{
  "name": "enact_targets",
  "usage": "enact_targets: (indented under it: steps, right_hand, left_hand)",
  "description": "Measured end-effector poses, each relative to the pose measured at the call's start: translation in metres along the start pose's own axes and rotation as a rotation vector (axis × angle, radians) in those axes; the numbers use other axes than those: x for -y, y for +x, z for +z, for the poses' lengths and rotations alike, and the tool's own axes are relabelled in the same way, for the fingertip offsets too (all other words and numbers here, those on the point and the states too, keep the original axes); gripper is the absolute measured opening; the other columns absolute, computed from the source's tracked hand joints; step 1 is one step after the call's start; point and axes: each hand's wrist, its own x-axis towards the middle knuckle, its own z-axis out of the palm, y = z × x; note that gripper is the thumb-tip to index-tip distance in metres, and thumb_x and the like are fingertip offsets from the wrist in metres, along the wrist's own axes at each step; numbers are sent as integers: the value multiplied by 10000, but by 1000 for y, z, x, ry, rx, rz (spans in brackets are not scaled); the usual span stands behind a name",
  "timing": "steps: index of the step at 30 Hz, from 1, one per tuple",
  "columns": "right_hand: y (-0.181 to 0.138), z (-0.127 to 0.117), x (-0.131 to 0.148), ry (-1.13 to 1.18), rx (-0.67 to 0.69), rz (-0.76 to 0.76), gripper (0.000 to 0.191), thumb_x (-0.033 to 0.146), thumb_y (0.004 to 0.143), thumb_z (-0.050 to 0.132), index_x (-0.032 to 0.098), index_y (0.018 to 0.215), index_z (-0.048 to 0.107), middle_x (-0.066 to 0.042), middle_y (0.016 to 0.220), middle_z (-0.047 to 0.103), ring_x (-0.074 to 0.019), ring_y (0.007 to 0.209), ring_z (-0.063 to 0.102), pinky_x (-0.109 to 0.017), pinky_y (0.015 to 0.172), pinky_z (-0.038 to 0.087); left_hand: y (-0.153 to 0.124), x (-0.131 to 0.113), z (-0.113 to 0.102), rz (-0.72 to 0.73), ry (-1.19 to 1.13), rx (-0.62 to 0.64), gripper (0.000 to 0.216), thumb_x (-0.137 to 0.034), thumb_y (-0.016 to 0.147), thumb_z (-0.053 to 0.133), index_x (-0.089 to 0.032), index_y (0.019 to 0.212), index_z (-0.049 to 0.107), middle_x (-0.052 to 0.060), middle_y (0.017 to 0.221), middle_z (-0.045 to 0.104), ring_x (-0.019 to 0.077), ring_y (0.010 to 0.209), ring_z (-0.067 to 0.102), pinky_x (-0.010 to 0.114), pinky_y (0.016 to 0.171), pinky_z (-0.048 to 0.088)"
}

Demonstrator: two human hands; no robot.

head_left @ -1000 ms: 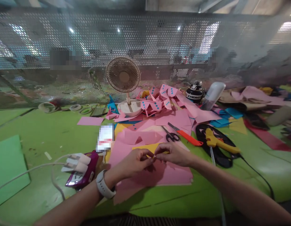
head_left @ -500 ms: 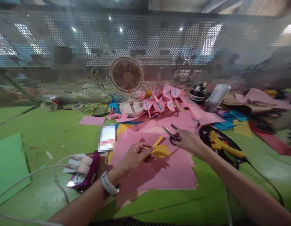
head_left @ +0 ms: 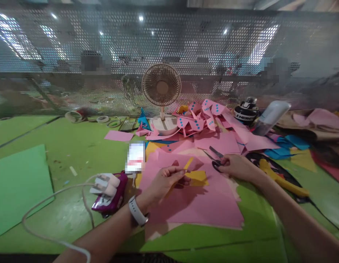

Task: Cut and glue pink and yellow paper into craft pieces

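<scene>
My left hand (head_left: 169, 181), a watch on its wrist, pinches a narrow yellow paper strip (head_left: 189, 163) between thumb and fingers. Just right of those fingertips is a wider yellow paper piece (head_left: 199, 178); whether the hand also holds it I cannot tell. Beneath is a large pink paper sheet (head_left: 196, 208) lying on other sheets. My right hand (head_left: 232, 166) is closed round the black handles of a pair of scissors (head_left: 216, 155). The blades are parted and point away to the upper left, apart from the yellow paper.
A fan (head_left: 161, 87) stands at the back beside pink paper shapes (head_left: 196, 118) with blue dots. Left are a phone (head_left: 135, 157), a purple power strip (head_left: 110, 197) with cable, and green paper (head_left: 21, 186). A yellow glue gun (head_left: 284, 179) lies near my right forearm.
The camera has turned a little left, so everything sits further right in view. Both hands keep their hold, with the scissors still apart from the yellow paper.
</scene>
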Motion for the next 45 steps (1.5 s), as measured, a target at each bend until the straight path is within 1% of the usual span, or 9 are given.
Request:
enact_targets:
  steps: [3,8,10,15,21,26,31,36,45]
  right_hand:
    - [-4,0,1,120,-5,-49,184,375,698,554,194,727,568,0,580,644,-144,505,583,-227,486,337]
    - [-5,2,3,13,-63,-106,181,367,639,625,194,665,579,0,605,614,-146,555,547,-229,489,314]
    - [-6,-1,2,162,-77,-122,222,396,664,624,186,725,587,1,629,608,-138,573,541,-227,508,349]
    - [-10,-3,8,697,162,-166,327,425,654,679,152,786,556,2,661,580,-113,566,546,-227,512,436]
    - [-16,-1,28,927,268,-151,377,454,617,725,148,747,547,8,636,585,-87,521,530,-206,455,450]
    - [-17,-5,42,977,264,-109,393,485,623,717,159,692,509,30,519,576,-45,367,443,-165,351,344]
    - [-15,2,41,988,419,-148,338,448,709,663,152,735,503,16,541,622,-36,331,446,-152,345,343]
    - [-19,13,35,988,549,-153,334,424,721,656,153,812,484,-59,666,692,-91,422,570,-182,402,411]
    - [-29,30,40,968,604,-73,359,442,681,688,170,768,470,9,557,633,-70,385,522,-160,374,372]
  left_hand:
    - [1,-1,-2,41,-26,-37,255,-375,733,677,-145,811,601,56,747,696,143,681,646,274,692,482]
    - [1,-2,0,1,62,-81,299,-445,747,640,-154,760,571,54,730,694,146,662,646,249,630,482]
    - [1,-2,1,-18,63,-84,308,-453,752,632,-156,816,583,49,695,690,134,615,638,232,592,473]
    - [1,1,2,-18,67,-78,313,-425,753,643,-150,899,620,55,715,687,143,655,642,238,615,478]
    - [3,5,-3,60,141,-167,276,-414,724,674,-146,786,674,56,828,681,144,762,612,234,691,461]
    - [2,2,3,70,24,-74,269,-419,761,636,-159,822,601,19,637,654,118,596,594,247,639,458]
    - [1,1,6,57,3,-97,257,-406,773,628,-164,803,548,51,769,686,148,729,638,259,675,472]
    - [2,3,-3,9,-9,-119,310,-380,744,668,-170,957,587,61,868,691,163,805,642,266,686,479]
    - [-2,3,-6,-36,-62,-123,258,-368,746,668,-142,844,590,68,804,681,148,719,640,238,630,482]
